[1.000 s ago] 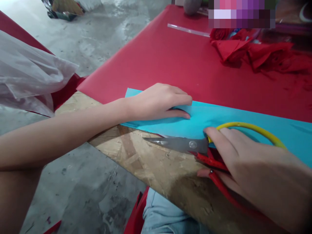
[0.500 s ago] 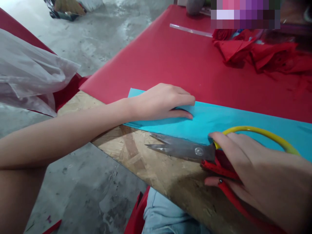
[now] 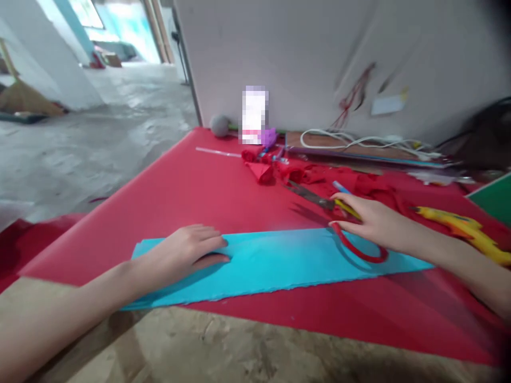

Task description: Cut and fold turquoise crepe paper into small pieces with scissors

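"Concrete floor (image 3: 136,117) at the left, then a wooden table (image 3: 239,346) with a red sheet (image 3: 159,205) over it. What comes first there?"

"The left hand (image 3: 194,247), palm down on the left part of the blue paper (image 3: 275,260), thumb apart from the fingers, pinching nothing that I can see."

"Good way to steady it?"

"I'd say so. Firm, even pressure should stop the layers sliding; fingertips belong well back from the uneven near edge."

"And the paper itself?"

"Flat on the red sheet, running from under that forearm to below the scissors (image 3: 326,204)."

"Who has those?"

"The right hand (image 3: 369,215) grips them above the paper, points toward the crumpled red pieces (image 3: 261,171). Whether the blades fully meet, I can't tell."

"Any caution?"

"Those points could snag the red pieces, so swing them clear, and mind the yellow glue gun (image 3: 465,229) farther right."
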{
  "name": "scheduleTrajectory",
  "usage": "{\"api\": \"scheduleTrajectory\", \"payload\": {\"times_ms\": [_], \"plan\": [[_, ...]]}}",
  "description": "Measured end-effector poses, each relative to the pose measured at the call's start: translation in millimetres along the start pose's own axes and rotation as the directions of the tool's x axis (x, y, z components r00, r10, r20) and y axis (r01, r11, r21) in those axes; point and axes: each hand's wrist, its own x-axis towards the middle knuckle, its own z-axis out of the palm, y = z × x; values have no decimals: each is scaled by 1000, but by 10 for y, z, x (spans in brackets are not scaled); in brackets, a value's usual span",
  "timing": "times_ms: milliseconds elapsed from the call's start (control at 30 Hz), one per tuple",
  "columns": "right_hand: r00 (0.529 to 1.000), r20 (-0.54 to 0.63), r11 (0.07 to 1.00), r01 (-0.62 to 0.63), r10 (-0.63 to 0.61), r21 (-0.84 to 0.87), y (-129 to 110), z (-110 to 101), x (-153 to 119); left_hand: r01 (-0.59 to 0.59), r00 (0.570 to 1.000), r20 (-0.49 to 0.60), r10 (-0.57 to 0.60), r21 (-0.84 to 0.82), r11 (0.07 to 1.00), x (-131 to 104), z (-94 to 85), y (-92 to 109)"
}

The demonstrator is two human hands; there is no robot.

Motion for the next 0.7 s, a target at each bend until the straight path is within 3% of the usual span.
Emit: {"api": "scheduleTrajectory", "payload": {"times_ms": [100, 367, 567, 700], "plan": [[988, 87, 990, 130, -124, -58, 202, 11, 177, -44, 999, 8, 43, 49, 998, 79, -26, -66], [958, 102, 961, 273, -268, -38, 381, -30, 450, -158, 986, -10, 164, 221, 962, 400, -65, -303], [964, 32, 963, 267, -266, -33, 440, 2, 430, -249, 960, -44, 278, 331, 910, 528, -34, -386], [961, -43, 960, 275, -273, 45, 349, 38, 288, -275, 950, -44, 310, 354, 894, 547, -68, -365]]}}
